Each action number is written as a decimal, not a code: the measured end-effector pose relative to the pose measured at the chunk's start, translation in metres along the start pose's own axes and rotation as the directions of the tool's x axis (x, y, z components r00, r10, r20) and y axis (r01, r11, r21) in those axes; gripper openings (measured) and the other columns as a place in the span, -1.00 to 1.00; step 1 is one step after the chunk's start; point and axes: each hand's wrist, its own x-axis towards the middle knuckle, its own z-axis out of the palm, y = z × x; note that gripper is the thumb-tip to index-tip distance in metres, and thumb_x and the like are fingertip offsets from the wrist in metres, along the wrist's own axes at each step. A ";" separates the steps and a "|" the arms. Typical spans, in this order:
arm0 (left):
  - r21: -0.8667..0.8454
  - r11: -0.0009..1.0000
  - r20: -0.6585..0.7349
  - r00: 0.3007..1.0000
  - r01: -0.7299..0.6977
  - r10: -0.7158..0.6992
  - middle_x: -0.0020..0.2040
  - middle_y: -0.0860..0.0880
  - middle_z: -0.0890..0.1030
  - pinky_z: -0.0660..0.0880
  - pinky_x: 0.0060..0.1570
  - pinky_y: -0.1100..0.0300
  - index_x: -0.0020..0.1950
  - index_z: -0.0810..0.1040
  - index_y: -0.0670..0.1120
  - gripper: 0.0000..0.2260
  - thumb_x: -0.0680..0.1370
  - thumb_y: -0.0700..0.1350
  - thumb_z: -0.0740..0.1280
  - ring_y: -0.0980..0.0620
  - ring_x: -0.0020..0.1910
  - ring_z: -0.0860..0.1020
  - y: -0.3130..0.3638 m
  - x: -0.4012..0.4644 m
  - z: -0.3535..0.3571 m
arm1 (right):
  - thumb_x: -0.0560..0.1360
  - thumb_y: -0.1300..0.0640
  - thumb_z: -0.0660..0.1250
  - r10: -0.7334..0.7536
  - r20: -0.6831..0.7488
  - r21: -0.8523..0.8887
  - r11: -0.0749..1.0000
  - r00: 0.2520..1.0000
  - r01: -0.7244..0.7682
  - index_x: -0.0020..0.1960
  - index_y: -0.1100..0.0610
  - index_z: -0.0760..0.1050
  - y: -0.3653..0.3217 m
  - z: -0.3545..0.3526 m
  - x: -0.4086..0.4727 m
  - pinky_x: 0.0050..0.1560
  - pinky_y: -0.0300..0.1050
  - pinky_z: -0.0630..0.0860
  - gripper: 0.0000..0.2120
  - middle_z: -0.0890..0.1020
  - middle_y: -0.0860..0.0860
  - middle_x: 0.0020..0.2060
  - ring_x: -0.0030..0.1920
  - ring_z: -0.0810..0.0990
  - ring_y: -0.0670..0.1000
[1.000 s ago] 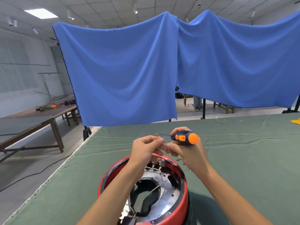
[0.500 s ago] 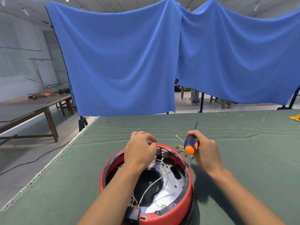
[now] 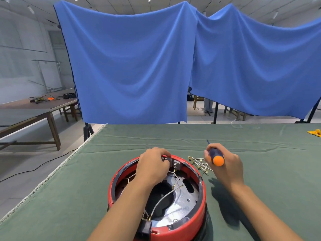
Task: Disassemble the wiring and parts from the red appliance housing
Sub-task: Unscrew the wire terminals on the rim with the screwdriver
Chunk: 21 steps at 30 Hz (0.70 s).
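Note:
The round red appliance housing [image 3: 187, 225] stands open side up on the green table cover, showing a silver metal plate [image 3: 184, 199] and white wires [image 3: 166, 195] inside. My left hand [image 3: 152, 164] reaches over its far rim, fingers curled on a grey terminal block [image 3: 174, 163] there. My right hand [image 3: 225, 164] grips a screwdriver with a blue and orange handle [image 3: 215, 157], shaft pointing away, just right of the housing. A bundle of loose white wires with brass terminals [image 3: 199, 165] lies on the cover beside that hand. A black plug socket [image 3: 145, 229] sits at the near rim.
The green-covered table [image 3: 260, 141] stretches far and right; its left edge [image 3: 52, 174] drops to the floor. A yellow object [image 3: 314, 132] lies at the far right. Blue cloths [image 3: 132, 66] hang behind. A wooden table [image 3: 34, 108] stands to the left.
Both hands came down from holding the wire bundle up in the air. The bundle now lies on the cover. My left hand moved onto the housing's far rim; the screwdriver turned to point away.

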 end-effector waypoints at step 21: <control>0.269 0.956 -0.003 0.992 0.119 -0.123 0.17 0.03 0.59 0.30 0.16 0.06 0.20 0.56 0.15 -0.74 0.55 0.15 0.27 -0.05 0.25 0.42 -0.019 0.034 -0.007 | 0.39 0.03 0.33 0.386 -0.172 0.790 0.604 0.906 -0.107 -0.45 0.08 0.55 -0.075 -0.042 0.030 -0.35 -0.16 0.36 -0.73 0.56 -0.06 -0.54 -0.49 0.43 -0.07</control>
